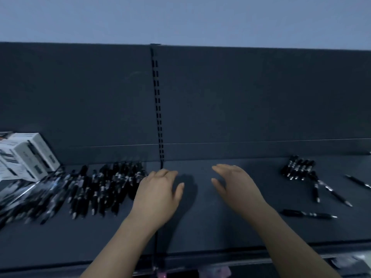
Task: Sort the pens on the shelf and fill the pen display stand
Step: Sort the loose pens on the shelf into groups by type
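Fingers [160,174] of left hand [158,195] and right hand [234,185] loose, empty, over shelf [200,227] beside pens [104,187] (print on boxes [26,155] blurred, unreadable).

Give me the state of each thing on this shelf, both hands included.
left hand, open, palm down, holding nothing
right hand, open above the shelf, holding nothing
pen row, lying side by side left of the left hand
pen bundle, packed together at back right
loose pens, scattered flat at right
white boxes, piled at far left
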A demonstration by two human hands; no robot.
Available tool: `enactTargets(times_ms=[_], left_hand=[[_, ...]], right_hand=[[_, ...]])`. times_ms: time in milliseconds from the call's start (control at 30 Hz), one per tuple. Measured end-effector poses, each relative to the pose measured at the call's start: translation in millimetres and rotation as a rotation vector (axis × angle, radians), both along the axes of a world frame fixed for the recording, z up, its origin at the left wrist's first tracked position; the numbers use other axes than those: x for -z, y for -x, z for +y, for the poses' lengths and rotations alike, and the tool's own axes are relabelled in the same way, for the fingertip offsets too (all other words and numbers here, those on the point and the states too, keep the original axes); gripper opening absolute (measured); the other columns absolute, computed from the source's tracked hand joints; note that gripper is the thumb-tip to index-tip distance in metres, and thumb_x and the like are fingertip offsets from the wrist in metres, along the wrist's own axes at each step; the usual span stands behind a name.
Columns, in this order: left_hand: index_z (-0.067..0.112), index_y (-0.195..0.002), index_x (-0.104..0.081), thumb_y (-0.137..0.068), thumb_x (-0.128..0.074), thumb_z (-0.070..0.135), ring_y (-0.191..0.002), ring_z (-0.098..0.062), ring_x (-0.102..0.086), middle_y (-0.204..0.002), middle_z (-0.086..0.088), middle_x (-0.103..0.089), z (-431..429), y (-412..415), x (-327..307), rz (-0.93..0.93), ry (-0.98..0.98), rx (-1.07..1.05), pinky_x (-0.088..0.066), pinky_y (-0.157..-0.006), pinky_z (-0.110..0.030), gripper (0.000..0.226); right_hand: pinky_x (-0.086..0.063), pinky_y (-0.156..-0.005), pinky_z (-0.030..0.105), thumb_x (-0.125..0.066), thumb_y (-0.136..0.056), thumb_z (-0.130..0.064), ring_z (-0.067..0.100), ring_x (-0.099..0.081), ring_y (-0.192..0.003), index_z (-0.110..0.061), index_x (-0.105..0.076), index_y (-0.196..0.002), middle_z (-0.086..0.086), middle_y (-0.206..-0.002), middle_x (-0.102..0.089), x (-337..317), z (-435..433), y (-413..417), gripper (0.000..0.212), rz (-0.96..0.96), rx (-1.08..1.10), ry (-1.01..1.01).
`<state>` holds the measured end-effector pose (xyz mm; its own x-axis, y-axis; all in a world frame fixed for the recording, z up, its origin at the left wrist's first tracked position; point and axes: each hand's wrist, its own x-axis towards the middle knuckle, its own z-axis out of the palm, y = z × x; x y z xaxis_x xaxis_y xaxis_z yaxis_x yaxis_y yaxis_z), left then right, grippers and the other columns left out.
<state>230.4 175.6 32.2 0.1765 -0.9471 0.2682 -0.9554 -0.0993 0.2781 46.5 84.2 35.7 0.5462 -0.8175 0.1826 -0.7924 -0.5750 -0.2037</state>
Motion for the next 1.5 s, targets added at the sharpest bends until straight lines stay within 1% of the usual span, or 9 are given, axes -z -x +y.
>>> enactTargets(times_ms=[300, 400, 567, 767, 867, 1033, 1167, 1300, 1500], left_hand=[[0.024, -0.137, -0.046, -0.097, -0.038, 0.045, -0.118, -0.015, -0.049, -0.133, 0.007, -0.053, -54.5, 126.6, 15.7, 0.048, -0.051, 0.079, -0.039, -0.097, -0.028, 0.045], [0.024, -0.135, -0.048, -0.097, -0.038, 0.044, -0.115, -0.016, -0.050, -0.130, 0.006, -0.055, -67.3, 147.6, 16.1, 0.029, -0.072, 0.104, -0.041, -0.096, -0.029, 0.044], [0.022, -0.135, -0.048, -0.097, -0.038, 0.043, -0.116, -0.018, -0.050, -0.132, 0.003, -0.054, -88.5, 174.4, 14.8, 0.007, -0.107, 0.172, -0.042, -0.097, -0.032, 0.044], [0.020, -0.131, -0.051, -0.097, -0.039, 0.041, -0.113, -0.020, -0.052, -0.128, 0.002, -0.056, -114.3, 208.7, 18.9, -0.012, -0.119, 0.200, -0.043, -0.094, -0.032, 0.042], [0.020, -0.129, -0.053, -0.097, -0.040, 0.041, -0.112, -0.019, -0.052, -0.127, 0.002, -0.057, -128.1, 227.0, 23.7, -0.015, -0.147, 0.190, -0.043, -0.094, -0.032, 0.040], [0.019, -0.125, -0.056, -0.096, -0.042, 0.041, -0.111, -0.019, -0.053, -0.123, 0.002, -0.059, -158.8, 260.4, 38.1, 0.008, -0.166, 0.117, -0.045, -0.094, -0.034, 0.039], [0.019, -0.122, -0.058, -0.096, -0.044, 0.040, -0.109, -0.019, -0.054, -0.120, 0.002, -0.060, -182.0, 287.6, 50.6, 0.024, -0.180, 0.072, -0.046, -0.091, -0.034, 0.036], [0.018, -0.119, -0.059, -0.095, -0.046, 0.038, -0.107, -0.020, -0.055, -0.116, 0.001, -0.061, -197.1, 305.9, 59.2, 0.035, -0.189, 0.037, -0.047, -0.088, -0.034, 0.034], [0.020, -0.120, -0.060, -0.094, -0.050, 0.037, -0.106, -0.018, -0.054, -0.112, 0.002, -0.060, -210.4, 326.7, 67.6, 0.089, -0.195, 0.032, -0.047, -0.084, -0.031, 0.033]], right_hand=[[-0.029, -0.108, 0.026, -0.049, -0.097, -0.026, 0.021, -0.049, -0.127, -0.012, -0.054, -0.135, 0.003, -0.138, -0.055, 8.0, -38.2, 141.3, 0.040, -0.003, 0.105, -0.019], [-0.037, -0.100, 0.028, -0.048, -0.098, -0.026, 0.023, -0.053, -0.117, -0.009, -0.061, -0.122, 0.005, -0.126, -0.062, 9.2, -42.7, 169.4, 0.033, -0.003, 0.151, -0.042], [-0.036, -0.101, 0.027, -0.050, -0.097, -0.026, 0.021, -0.053, -0.121, -0.015, -0.058, -0.130, 0.001, -0.131, -0.060, 10.6, -47.2, 206.1, 0.035, -0.052, 0.231, -0.038], [-0.036, -0.096, 0.027, -0.050, -0.096, -0.024, 0.024, -0.057, -0.110, -0.010, -0.063, -0.119, 0.003, -0.120, -0.065, 23.1, -70.5, 252.8, 0.030, -0.008, 0.327, -0.060], [-0.038, -0.095, 0.029, -0.051, -0.094, -0.023, 0.023, -0.057, -0.114, -0.014, -0.061, -0.125, 0.001, -0.125, -0.064, 29.1, -88.2, 276.0, 0.034, -0.020, 0.355, -0.083], [-0.046, -0.088, 0.034, -0.050, -0.096, -0.034, 0.026, -0.055, -0.115, -0.015, -0.060, -0.123, 0.002, -0.124, -0.062, 42.1, -126.2, 316.2, 0.035, 0.007, 0.403, -0.170], [-0.045, -0.074, 0.033, -0.057, -0.090, -0.040, 0.028, -0.060, -0.103, -0.012, -0.061, -0.099, 0.004, -0.104, -0.064, 54.6, -151.7, 331.9, 0.030, 0.015, 0.380, -0.241], [-0.052, -0.080, 0.035, -0.062, -0.087, -0.032, 0.025, -0.062, -0.094, -0.013, -0.062, -0.106, 0.003, -0.100, -0.067, 63.7, -165.5, 338.1, 0.027, -0.036, 0.323, -0.344], [-0.053, -0.075, 0.034, -0.060, -0.086, -0.023, 0.022, -0.062, -0.083, -0.016, -0.065, -0.092, -0.002, -0.086, -0.067, 70.3, -180.6, 354.4, 0.011, -0.134, 0.290, -0.344]])
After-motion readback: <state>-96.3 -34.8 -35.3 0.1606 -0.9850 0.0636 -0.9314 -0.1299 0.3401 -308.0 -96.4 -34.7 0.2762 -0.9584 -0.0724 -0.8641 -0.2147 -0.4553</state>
